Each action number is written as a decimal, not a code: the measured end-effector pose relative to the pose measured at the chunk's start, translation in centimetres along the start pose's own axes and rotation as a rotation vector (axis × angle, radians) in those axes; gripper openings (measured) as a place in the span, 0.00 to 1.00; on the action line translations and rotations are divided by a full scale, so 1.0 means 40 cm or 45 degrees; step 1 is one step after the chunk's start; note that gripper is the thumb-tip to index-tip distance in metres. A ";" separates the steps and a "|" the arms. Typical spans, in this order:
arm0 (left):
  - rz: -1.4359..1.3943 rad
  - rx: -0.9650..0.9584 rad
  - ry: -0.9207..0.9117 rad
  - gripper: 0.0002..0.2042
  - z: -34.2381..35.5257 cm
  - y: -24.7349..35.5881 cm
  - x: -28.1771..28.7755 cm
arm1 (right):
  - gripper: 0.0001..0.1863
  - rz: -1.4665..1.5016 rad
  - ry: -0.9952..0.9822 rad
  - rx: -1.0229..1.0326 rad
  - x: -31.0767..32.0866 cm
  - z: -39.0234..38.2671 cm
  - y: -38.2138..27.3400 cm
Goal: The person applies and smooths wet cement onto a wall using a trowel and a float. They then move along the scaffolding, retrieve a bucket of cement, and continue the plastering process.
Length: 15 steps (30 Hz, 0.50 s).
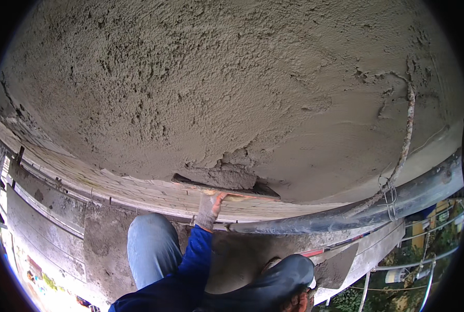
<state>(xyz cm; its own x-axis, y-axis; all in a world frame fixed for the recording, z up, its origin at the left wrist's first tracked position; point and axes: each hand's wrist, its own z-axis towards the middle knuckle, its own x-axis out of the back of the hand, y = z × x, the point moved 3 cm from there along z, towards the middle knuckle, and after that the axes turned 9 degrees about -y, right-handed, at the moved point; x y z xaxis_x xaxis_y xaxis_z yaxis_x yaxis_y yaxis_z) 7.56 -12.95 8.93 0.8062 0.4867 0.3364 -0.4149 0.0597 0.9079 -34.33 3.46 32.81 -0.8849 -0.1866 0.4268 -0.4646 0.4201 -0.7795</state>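
Observation:
My left hand [209, 210], in a pale work glove with bare fingertips, grips a long flat float [271, 193] pressed against the wet grey plaster [200, 78]. A lump of mortar [224, 178] lies along the float, where the plaster is ragged; to the right it is smoother. My right hand [299, 301] shows only in part at the bottom right, fingers curled beside my dark trouser knee; what it holds, if anything, I cannot make out.
A thick grey pipe [315, 221], with a crusted rod [408, 119] wired to it, crosses the right side. Below are a block wall [60, 161], stained boards [107, 239] under my legs, and metal scaffold tubes [424, 260] beyond their edge, above greenery.

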 end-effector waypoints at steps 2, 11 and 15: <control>-0.480 0.055 -0.099 0.16 0.022 0.024 0.026 | 0.18 0.002 0.005 0.007 -0.027 -0.013 -0.002; -0.546 -0.055 -0.219 0.18 0.131 0.295 0.039 | 0.22 0.020 0.036 0.135 -0.091 -0.027 -0.024; -1.008 0.251 -0.320 0.29 0.174 0.515 0.059 | 0.22 0.442 0.013 0.180 -0.088 -0.019 -0.002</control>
<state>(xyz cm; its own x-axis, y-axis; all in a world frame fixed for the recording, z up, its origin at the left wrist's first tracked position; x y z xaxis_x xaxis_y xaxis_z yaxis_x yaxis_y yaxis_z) 3.85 -16.66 30.17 0.9068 0.1564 -0.3915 0.3726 0.1370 0.9178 -31.15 4.77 31.73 -0.9905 -0.0454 0.1301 -0.1377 0.3302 -0.9338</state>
